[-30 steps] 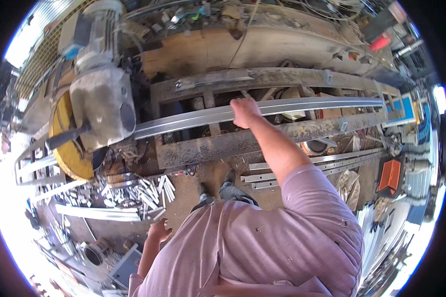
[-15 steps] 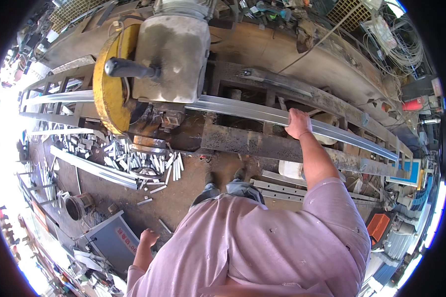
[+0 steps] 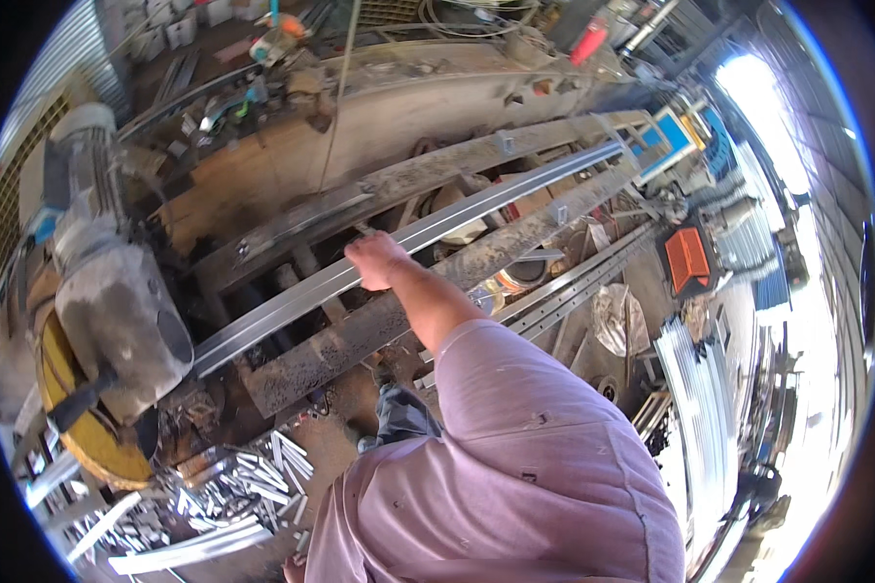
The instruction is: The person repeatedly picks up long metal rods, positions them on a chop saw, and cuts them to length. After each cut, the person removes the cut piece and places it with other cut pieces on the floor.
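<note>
My right hand grips a long silvery metal profile, fingers curled over its edge. The profile lies along a dark steel bench frame. Its near-left end runs under a cut-off saw with a yellow blade guard and a black handle. At the bottom edge, close to my shirt, only a little of my left hand shows. Its fingers are mostly hidden, and it is apart from the profile.
Short metal offcuts are heaped on the floor below the saw. Perforated steel bars lie alongside the bench. An orange and black case and a stack of metal sheets stand to the right.
My view has swung to the right, so the saw now sits at the left. My right hand stays on the profile. My left hand has dropped nearly out of view.
</note>
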Demonstrator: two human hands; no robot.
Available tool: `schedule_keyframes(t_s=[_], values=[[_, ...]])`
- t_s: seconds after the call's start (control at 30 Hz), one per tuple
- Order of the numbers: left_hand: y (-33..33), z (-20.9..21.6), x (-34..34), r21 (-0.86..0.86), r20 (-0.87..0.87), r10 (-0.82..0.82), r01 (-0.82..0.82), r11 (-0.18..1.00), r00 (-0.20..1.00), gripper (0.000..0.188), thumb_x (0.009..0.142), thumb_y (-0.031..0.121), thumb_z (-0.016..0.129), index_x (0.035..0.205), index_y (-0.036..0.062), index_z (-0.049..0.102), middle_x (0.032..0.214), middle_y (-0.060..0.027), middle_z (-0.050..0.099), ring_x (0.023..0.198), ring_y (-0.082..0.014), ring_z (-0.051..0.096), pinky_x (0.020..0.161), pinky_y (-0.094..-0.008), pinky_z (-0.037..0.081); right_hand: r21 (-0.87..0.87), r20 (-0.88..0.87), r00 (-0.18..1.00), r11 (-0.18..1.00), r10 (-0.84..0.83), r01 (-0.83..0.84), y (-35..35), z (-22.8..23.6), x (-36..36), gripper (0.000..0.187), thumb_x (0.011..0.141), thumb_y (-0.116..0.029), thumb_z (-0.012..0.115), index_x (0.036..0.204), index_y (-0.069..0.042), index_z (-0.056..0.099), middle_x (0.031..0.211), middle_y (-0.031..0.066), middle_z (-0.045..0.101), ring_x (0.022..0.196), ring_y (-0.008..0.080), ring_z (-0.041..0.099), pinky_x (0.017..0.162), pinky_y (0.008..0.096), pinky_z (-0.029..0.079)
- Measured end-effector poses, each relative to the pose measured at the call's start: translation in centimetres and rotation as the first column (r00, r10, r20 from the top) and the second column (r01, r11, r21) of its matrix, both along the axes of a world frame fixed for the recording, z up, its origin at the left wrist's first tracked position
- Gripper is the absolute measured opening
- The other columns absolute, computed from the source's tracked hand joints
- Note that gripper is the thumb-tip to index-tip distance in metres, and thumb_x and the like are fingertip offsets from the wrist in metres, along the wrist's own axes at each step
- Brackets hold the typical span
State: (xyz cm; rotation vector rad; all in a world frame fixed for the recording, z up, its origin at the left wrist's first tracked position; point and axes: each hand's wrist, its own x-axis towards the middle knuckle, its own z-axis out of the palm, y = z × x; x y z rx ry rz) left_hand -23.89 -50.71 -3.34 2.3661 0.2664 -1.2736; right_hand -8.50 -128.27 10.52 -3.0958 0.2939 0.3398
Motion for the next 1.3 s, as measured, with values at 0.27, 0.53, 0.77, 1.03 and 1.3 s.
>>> schedule_keyframes(t_s=[0.27, 0.53, 0.77, 1.03, 1.3], values=[[-3.7, 0.7, 2.9, 0.033, 0.022, -0.082, 0.081, 0.996, 0.996, 0.03, 0.099, 0.032, 0.06, 0.119, 0.0121, 0.071, 0.115, -0.0032, 0.077, 0.112, -0.0237, 0.072, 0.093, -0.0431, 0.057, -0.008, -0.001, 1.0, 1.0, 0.005, -0.005, 0.0, -0.1, -0.4, 0.048, 0.082, -0.031, 0.078, 0.123, -0.01, 0.066, 0.123, 0.0084, 0.072, 0.121, 0.0277, 0.069, 0.105, 0.0441, 0.049], [-5.2, 1.1, 3.5, 0.058, 0.051, -0.132, 0.129, 0.99, 0.99, 0.033, 0.098, 0.03, 0.063, 0.122, 0.0084, 0.069, 0.114, -0.0056, 0.077, 0.111, -0.0247, 0.073, 0.091, -0.0433, 0.059, -0.026, 0.0, 1.0, 1.0, -0.002, 0.002, -0.3, -0.9, -0.5, 0.048, 0.082, -0.03, 0.077, 0.124, -0.01, 0.066, 0.124, 0.0084, 0.071, 0.123, 0.027, 0.067, 0.103, 0.0431, 0.049], [-3.6, 1.8, 1.3, 0.074, 0.101, -0.12, 0.113, 0.991, 0.988, 0.037, 0.097, 0.029, 0.065, 0.125, 0.0052, 0.068, 0.112, -0.0076, 0.077, 0.109, -0.0257, 0.074, 0.09, -0.0435, 0.06, -0.007, 0.038, 0.999, 1.0, 0.01, -0.009, -0.5, -1.1, -0.1, 0.043, 0.079, -0.028, 0.079, 0.116, -0.009, 0.069, 0.118, 0.0109, 0.074, 0.117, 0.0312, 0.071, 0.1, 0.0457, 0.054], [3.5, 1.6, -3.8, 0.007, 0.267, -0.179, 0.184, 0.983, 0.947, 0.042, 0.096, 0.027, 0.068, 0.129, 0.0015, 0.066, 0.11, -0.01, 0.077, 0.107, -0.0267, 0.075, 0.088, -0.0437, 0.061, 0.076, -0.029, 0.998, 0.995, -0.06, 0.062, -0.5, 0.2, -0.7, 0.039, 0.075, -0.016, 0.079, 0.111, -0.005, 0.069, 0.118, 0.0196, 0.074, 0.116, 0.0379, 0.072, 0.097, 0.0499, 0.059], [4.1, 1.2, -7.8, 0.075, 0.014, 0.025, -0.026, 0.997, 1.0, 0.058, 0.08, 0.042, 0.085, 0.128, 0.0112, 0.075, 0.13, -0.0078, 0.078, 0.125, -0.0253, 0.07, 0.108, -0.038, 0.054, 0.066, 0.128, 0.992, 0.998, -0.021, 0.013, 0.1, -2.1, -0.3, 0.047, 0.074, -0.017, 0.078, 0.117, -0.007, 0.065, 0.121, 0.0154, 0.071, 0.121, 0.0372, 0.066, 0.107, 0.0493, 0.051]])
